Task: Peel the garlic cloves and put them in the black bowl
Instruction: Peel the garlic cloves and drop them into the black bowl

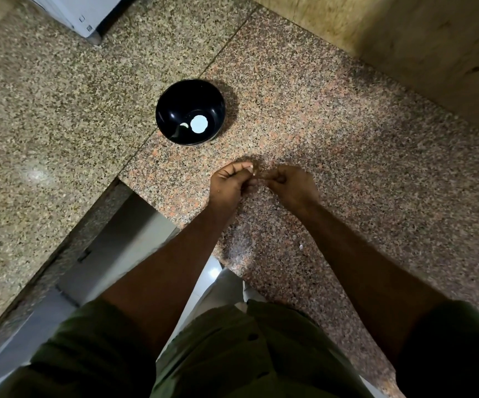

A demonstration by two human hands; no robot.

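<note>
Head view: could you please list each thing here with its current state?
Black bowl: upright on the counter, one pale curved piece inside.
Left hand: fingers curled, pinching something small.
Right hand: fingers curled, meeting the left hand.
Garlic clove: hidden between the fingers.

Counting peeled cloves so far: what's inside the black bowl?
Inside the black bowl lie one small pale curved piece, likely a clove, and a round white spot. Nothing covers the inside.

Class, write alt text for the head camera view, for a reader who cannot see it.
Seen from above, a person's left hand and right hand meet over a speckled granite counter, fingers curled around something small. Beyond them sits a black bowl holding a pale clove.
</note>
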